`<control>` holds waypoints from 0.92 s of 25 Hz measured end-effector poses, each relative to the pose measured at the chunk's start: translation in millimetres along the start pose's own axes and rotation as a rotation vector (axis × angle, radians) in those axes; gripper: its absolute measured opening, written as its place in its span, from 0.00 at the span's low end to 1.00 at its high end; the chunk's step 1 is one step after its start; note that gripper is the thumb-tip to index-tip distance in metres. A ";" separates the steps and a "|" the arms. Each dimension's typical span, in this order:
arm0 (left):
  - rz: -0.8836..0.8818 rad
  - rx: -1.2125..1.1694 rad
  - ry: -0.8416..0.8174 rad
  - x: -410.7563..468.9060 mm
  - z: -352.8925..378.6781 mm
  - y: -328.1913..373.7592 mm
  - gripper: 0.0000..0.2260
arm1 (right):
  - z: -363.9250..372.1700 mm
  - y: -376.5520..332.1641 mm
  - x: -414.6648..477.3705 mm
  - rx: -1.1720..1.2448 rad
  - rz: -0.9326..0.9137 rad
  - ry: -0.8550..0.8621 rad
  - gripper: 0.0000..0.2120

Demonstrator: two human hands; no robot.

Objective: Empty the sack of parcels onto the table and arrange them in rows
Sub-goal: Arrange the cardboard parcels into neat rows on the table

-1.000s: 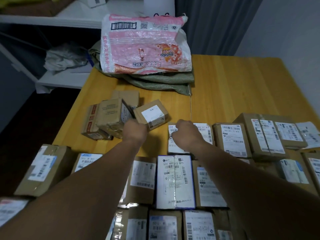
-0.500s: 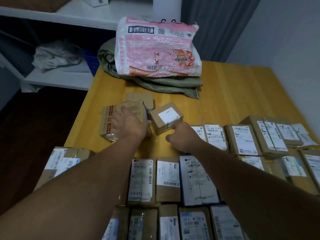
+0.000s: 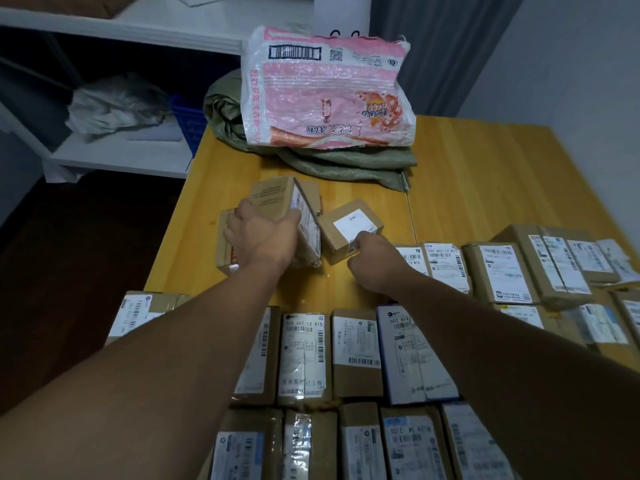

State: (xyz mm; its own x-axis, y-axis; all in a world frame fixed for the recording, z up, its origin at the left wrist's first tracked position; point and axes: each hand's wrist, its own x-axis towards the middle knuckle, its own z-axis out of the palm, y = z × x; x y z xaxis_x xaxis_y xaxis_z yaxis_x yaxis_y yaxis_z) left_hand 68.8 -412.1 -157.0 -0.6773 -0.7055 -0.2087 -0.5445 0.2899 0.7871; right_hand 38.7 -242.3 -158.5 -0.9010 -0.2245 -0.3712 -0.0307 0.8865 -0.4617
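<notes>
Status: emptying looks done, arranging is partway.

The pink sack lies slack on a folded green sack at the far end of the table. I cannot tell whether anything is left inside it.

Placed: three rows of parcels lie label-up at the near end. These are the back row on my right, the middle row and the near row. The back row stops at my right wrist, and bare table lies to its left.

Unplaced: a small cluster lies between the rows and the sacks.
- My left hand grips the tilted parcel, with fingers curled over its upper edge. It stands on edge, leaning over a flat parcel partly hidden under my hand.
- Another parcel lies just behind it.
- My right hand is curled, with fingertips at the near corner of the small box. I cannot tell whether it pinches the box or only touches it.

Judgement: about four parcels remain, and the back row wants extending leftward.
</notes>
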 end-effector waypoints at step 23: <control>-0.148 -0.424 -0.290 -56.0 2.7 35.3 0.19 | -49.5 10.4 -44.6 0.238 -0.055 -0.134 0.51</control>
State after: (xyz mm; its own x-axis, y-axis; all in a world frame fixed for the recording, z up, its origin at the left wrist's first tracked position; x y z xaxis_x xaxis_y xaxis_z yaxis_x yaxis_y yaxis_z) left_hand 86.2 -360.6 -119.1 -0.7497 -0.4942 -0.4401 -0.4377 -0.1284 0.8899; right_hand 57.1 -203.0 -106.9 -0.8351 -0.3348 -0.4364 0.0392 0.7551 -0.6544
